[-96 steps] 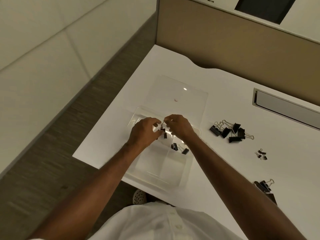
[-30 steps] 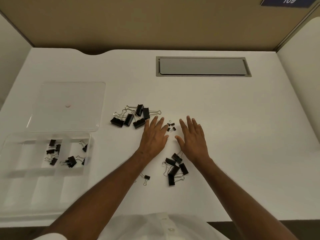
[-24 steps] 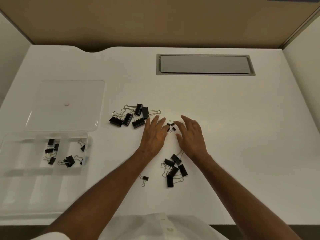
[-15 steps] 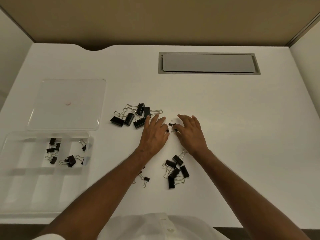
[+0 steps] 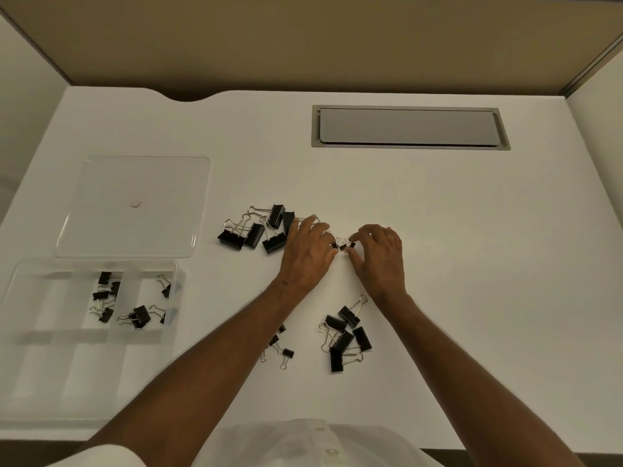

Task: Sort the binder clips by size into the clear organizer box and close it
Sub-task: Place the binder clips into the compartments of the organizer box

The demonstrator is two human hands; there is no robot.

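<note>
Several tiny black binder clips (image 5: pixel 343 246) lie at the middle of the white desk (image 5: pixel 472 264). My right hand (image 5: pixel 381 256) curls over them, its thumb and forefinger pinching one. My left hand (image 5: pixel 306 256) lies flat beside them, its thumb tip touching a tiny clip. The clear organizer box (image 5: pixel 13 284) stands open at the left, its lid (image 5: pixel 135 183) lying flat behind it. Small clips (image 5: pixel 106 294) and somewhat larger ones (image 5: pixel 141 315) sit in two of its far compartments.
A pile of large clips (image 5: pixel 256 230) lies just left of my left hand. Medium clips (image 5: pixel 345 335) lie between my forearms, and small ones (image 5: pixel 285 353) beside my left forearm. A grey cable hatch (image 5: pixel 409 128) is set in the desk's far side.
Both hands left the box and came to the desk's middle. Over the last second my right hand's fingers curled down onto the tiny clips and my left thumb closed in on them.
</note>
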